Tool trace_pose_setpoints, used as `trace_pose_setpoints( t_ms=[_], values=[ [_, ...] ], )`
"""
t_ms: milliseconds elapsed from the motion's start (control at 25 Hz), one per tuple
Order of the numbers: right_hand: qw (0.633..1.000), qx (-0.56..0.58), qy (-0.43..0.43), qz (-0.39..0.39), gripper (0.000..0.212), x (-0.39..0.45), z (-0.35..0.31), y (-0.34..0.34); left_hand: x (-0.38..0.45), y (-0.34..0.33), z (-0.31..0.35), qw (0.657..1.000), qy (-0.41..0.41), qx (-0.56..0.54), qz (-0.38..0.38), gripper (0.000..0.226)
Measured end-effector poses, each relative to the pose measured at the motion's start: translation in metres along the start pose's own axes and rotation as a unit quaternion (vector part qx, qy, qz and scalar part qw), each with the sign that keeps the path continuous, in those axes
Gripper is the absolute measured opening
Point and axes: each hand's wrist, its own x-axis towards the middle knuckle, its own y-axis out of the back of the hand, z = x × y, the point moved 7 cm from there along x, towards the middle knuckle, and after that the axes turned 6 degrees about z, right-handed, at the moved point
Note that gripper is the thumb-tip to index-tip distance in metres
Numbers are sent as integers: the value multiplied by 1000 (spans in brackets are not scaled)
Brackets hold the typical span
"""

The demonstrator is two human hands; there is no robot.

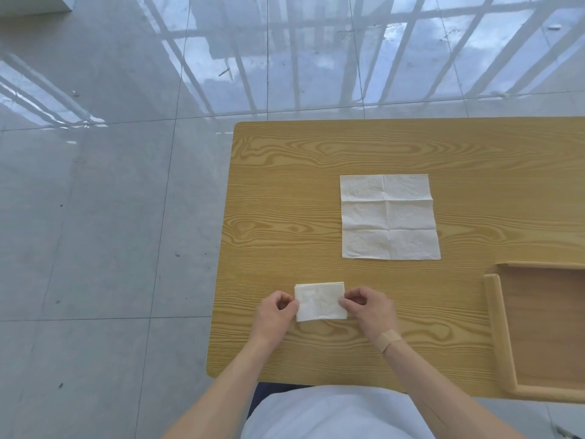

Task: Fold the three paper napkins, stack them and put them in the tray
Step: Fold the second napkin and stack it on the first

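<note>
White folded napkin (320, 301) lies near the counter's (285, 191) front edge, pinched at its sides by the left hand (275, 312) and right hand (368, 307). Farther back an unfolded napkin (388, 217) lies flat; the wooden tray (497, 327) sits at right.

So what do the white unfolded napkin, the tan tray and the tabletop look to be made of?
White unfolded napkin: thin matte tissue paper, going by its fold creases and faint embossing. Tan tray: probably wood or bamboo, smooth, with raised rim strips. Yellow tabletop: wood-grain pattern, likely printed laminate, with a slight sheen.
</note>
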Motion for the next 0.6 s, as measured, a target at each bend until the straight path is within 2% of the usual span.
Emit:
trace_pose_setpoints(
  t_ms=[600],
  values=[
    [999, -12, -20, 27, 5, 0, 3, 1, 4, 1, 7, 997, -14, 70, 6, 14]
  ],
)
